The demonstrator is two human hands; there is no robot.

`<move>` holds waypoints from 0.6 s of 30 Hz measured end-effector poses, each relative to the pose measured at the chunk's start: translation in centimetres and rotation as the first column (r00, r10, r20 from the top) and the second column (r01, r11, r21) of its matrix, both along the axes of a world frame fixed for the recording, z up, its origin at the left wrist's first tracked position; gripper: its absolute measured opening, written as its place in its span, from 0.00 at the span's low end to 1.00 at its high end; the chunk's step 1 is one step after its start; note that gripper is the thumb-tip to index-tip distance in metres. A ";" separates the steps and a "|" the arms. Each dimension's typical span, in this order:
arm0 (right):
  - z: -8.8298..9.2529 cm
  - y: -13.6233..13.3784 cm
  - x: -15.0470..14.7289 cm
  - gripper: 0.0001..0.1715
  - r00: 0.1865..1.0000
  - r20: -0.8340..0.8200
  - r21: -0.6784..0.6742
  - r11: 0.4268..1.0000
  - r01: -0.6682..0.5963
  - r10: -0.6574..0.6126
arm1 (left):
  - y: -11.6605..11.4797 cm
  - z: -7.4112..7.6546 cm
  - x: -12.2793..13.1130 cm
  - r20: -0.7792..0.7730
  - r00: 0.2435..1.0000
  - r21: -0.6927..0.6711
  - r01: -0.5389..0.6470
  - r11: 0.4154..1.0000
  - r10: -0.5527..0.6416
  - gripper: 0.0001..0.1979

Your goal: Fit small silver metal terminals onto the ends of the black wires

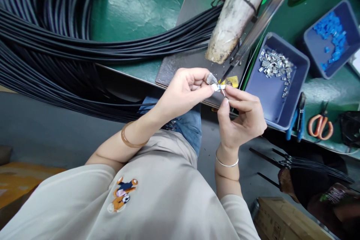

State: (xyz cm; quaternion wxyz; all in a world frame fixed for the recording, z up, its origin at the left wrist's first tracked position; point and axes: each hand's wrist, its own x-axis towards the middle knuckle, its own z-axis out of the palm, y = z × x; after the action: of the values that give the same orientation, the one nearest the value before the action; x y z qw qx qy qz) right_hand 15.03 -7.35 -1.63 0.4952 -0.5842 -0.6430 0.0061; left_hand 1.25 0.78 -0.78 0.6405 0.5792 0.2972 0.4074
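Note:
My left hand [184, 92] and my right hand [243, 116] meet at the front edge of the green bench. Both pinch a small silver metal clip [218, 87] between thumb and fingertips. A grey tape wrap shows on one left fingertip. A thin wire end seems to poke down from the clip; what it joins to is too small to tell. A thick bundle of black cables [56, 48] sweeps from the left across the bench toward my hands.
A blue tray [274, 108] holding several silver clips sits right of my hands; a second blue tray [319, 47] holds blue plastic pieces. Blue-handled pliers [298, 118] and orange scissors [320, 125] lie near the bench edge. A white wrapped post [236, 15] stands on a grey plate [191, 11].

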 end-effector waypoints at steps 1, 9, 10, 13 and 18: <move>0.0 0.0 0.0 0.10 1.000 -0.004 -0.008 1.000 -0.001 0.001 | 0.0 0.0 0.0 -0.001 1.000 0.001 0.003 1.000 -0.003 0.10; 0.1 0.1 0.0 0.11 0.999 -0.032 -0.020 1.000 -0.023 0.023 | 0.0 -0.1 0.0 0.031 1.000 -0.027 0.001 1.000 0.000 0.10; 0.1 0.1 0.0 0.11 0.999 -0.029 -0.024 0.999 -0.022 0.022 | 0.1 -0.2 0.1 0.030 1.000 -0.024 -0.001 1.000 0.001 0.10; 0.1 0.2 0.1 0.10 1.000 -0.024 -0.022 1.000 -0.019 0.018 | 0.2 -0.3 0.2 0.006 1.000 -0.001 -0.003 1.000 0.003 0.10; 0.3 0.4 0.1 0.08 1.000 -0.009 -0.014 1.000 -0.006 0.006 | 0.2 0.0 0.2 -0.004 1.000 -0.005 -0.004 1.000 0.004 0.11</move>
State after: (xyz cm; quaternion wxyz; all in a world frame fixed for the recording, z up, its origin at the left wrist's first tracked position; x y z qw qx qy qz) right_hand 15.11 -6.97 -1.36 0.4939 -0.5858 -0.6424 0.0147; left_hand 1.45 1.00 -0.81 0.6407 0.5777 0.3007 0.4066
